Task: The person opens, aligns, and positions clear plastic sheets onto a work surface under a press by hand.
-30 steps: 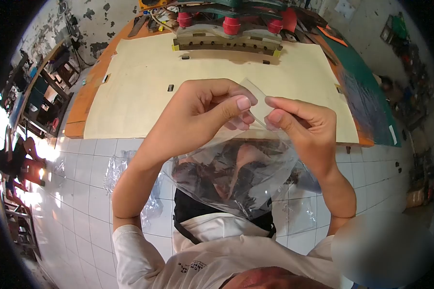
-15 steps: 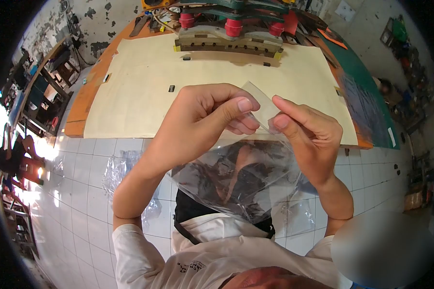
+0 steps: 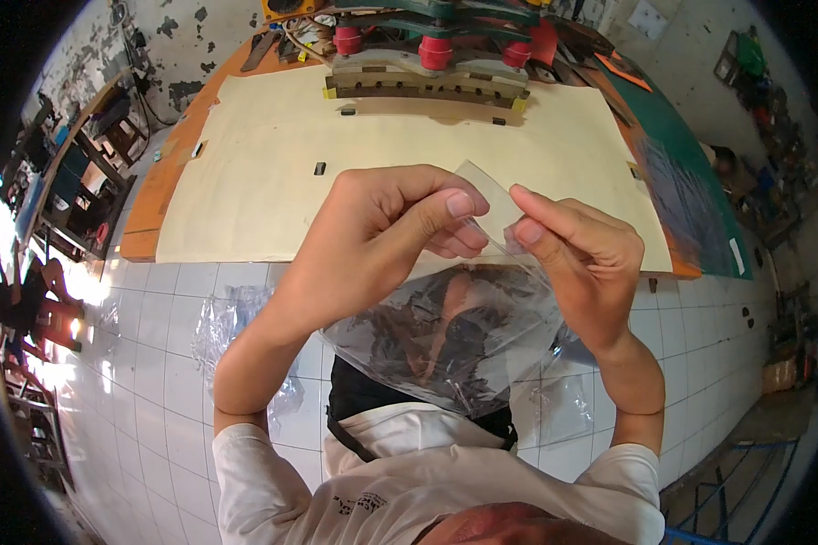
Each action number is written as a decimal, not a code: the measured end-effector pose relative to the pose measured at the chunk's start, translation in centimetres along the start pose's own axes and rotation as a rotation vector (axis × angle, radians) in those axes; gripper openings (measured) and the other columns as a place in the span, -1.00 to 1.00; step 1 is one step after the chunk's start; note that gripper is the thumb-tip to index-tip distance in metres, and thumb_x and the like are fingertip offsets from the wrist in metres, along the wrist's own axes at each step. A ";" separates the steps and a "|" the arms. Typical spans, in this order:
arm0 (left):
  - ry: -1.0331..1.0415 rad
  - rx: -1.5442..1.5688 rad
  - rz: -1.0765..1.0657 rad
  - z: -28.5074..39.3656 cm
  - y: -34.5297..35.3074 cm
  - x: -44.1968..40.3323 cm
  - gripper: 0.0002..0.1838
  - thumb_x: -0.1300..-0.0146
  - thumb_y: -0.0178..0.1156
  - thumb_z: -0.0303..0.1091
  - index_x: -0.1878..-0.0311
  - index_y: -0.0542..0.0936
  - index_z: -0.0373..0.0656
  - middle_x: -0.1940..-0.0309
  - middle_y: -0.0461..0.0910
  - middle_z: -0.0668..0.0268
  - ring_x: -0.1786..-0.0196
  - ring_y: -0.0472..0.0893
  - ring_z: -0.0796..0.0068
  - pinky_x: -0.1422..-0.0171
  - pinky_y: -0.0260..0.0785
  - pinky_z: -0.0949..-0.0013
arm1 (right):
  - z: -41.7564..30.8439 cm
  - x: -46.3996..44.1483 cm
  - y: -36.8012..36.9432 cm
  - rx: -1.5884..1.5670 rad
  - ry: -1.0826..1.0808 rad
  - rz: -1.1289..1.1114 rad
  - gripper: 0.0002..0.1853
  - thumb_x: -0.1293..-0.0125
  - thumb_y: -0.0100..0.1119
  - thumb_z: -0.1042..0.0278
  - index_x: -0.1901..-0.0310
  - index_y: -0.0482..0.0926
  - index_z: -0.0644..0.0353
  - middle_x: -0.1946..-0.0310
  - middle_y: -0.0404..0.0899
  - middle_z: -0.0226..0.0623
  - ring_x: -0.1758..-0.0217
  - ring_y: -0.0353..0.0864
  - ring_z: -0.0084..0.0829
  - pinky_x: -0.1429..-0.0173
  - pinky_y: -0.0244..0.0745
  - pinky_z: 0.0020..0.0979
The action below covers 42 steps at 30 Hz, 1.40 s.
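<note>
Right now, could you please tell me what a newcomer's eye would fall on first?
Probably the clear plastic film, held by the left hand and the right hand at the middle of the view. Next might come the green-framed machine with its red cylinders at the top centre, then the broad cream sheet covering much of the table beyond the hands.

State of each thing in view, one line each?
Left hand: closed, pinching the clear plastic
Right hand: partly curled at the plastic, firmness of pinch unclear
Clear plastic: raised, creased, draping below the hands
Pale sheet: spread flat on the wooden table
Black block: lying on the pale sheet
Red-and-green device: standing toward the table's far side, on or off unclear
Floor plastic: crumpled
</note>
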State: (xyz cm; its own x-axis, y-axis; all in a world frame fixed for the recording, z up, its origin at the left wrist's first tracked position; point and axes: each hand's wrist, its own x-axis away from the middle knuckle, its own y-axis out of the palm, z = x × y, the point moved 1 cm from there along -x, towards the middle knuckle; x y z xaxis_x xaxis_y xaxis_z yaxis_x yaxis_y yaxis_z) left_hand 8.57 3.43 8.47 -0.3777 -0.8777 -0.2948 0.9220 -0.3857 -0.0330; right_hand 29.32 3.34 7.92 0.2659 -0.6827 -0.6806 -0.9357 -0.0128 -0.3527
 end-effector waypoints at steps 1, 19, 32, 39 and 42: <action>-0.005 0.008 -0.002 0.0 0.0 0.0 -0.73 -0.48 0.04 -0.40 0.07 0.57 -0.50 0.22 0.66 0.10 0.17 0.73 0.35 0.02 0.63 0.37 | -0.1 0.0 0.0 0.016 -0.006 -0.006 -0.71 -0.22 0.30 0.60 0.00 0.71 0.24 0.47 0.68 -0.20 0.44 0.60 -0.56 0.30 0.45 -0.56; 0.000 -0.182 -0.008 1.0 1.7 0.1 -0.76 -0.45 0.09 -0.41 0.10 0.63 -0.44 0.35 0.70 0.19 0.24 0.70 0.51 0.08 0.59 0.45 | -1.2 -0.3 -0.1 -0.001 0.029 0.029 -0.85 -0.30 0.24 0.49 0.13 0.69 0.33 0.39 0.70 -0.22 0.36 0.66 -0.54 0.24 0.52 -0.53; 0.191 -0.559 -0.062 0.6 0.7 3.1 -0.61 -0.04 0.45 -0.43 0.03 0.64 -0.31 0.19 0.72 0.13 0.08 0.71 0.30 -0.09 0.49 0.34 | -2.2 1.2 -7.4 0.041 0.084 0.404 -0.84 -0.38 0.23 0.38 0.19 0.66 0.31 0.45 0.60 -0.39 0.49 0.51 -0.63 0.38 0.46 -0.60; 0.177 -0.585 0.038 -0.2 0.3 4.1 -0.51 -0.02 0.49 -0.37 -0.04 0.61 -0.32 0.05 0.68 0.09 -0.11 0.64 0.29 -0.26 0.40 0.30 | -2.8 1.4 -11.8 0.059 0.029 0.659 -0.79 -0.36 0.28 0.30 0.16 0.68 0.31 0.46 0.57 -0.43 0.49 0.46 -0.68 0.39 0.39 -0.63; 0.240 -0.270 0.108 -1.6 0.8 4.3 -0.40 -0.03 0.49 -0.37 -0.15 0.52 -0.34 -0.04 0.63 0.05 -0.16 0.61 0.24 -0.34 0.37 0.23 | -2.9 1.6 -12.9 0.076 0.026 0.644 -0.79 -0.35 0.29 0.30 0.14 0.69 0.29 0.45 0.59 -0.43 0.47 0.46 -0.70 0.36 0.41 -0.64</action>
State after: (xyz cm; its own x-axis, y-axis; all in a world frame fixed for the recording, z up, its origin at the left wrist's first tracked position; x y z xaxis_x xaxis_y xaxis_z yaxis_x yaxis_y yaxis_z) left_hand 7.80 -0.21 5.64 -0.2761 -0.8054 -0.5245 0.9566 -0.1775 -0.2310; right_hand 41.10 0.27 13.26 -0.3500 -0.5538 -0.7555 -0.8865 0.4564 0.0761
